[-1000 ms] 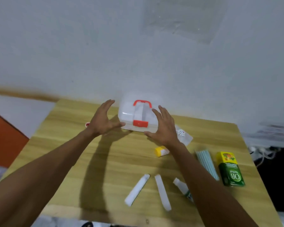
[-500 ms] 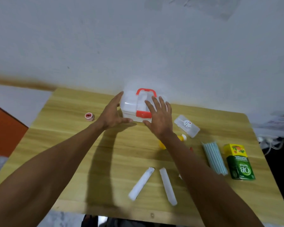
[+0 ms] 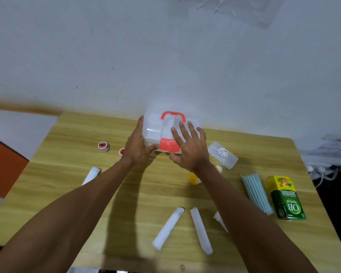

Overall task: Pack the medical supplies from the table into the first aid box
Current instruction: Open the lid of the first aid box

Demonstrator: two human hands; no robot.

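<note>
Packing is not started yet: the first aid box (image 3: 156,129), upper middle of the frame, is seen closed. It is touched, not gripped, by the flat left hand (image 3: 136,149) and flat right hand (image 3: 191,151). Green carton (image 3: 287,203) and white packets (image 3: 167,229) are left on the table (image 3: 73,146) lower down.

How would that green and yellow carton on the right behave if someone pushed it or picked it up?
The green and yellow carton lies flat on the wooden table, so a push would probably slide it, not roll or tip it. It looks like printed cardboard, so it is likely stiff to lift but dentable if squeezed. Its weight cannot be judged.
</note>
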